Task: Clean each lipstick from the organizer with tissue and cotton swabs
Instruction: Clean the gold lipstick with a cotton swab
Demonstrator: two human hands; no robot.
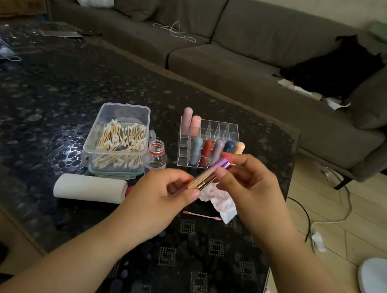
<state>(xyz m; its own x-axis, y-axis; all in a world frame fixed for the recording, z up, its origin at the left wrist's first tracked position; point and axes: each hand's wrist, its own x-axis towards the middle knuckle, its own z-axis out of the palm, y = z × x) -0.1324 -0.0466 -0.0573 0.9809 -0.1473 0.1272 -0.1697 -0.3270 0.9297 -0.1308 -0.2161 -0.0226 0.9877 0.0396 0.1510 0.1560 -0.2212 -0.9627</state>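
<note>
With our left hand gripping the lipstick base and right hand fingers pinching its purple cap above the counter, a crooked push could smear the bullet onto the stained tissue.

Glossy metallic lipstick tube gleaming gold and purple; clear plastic organizer showing through; crumpled tissue lying matt on glossy tabletop.
</note>
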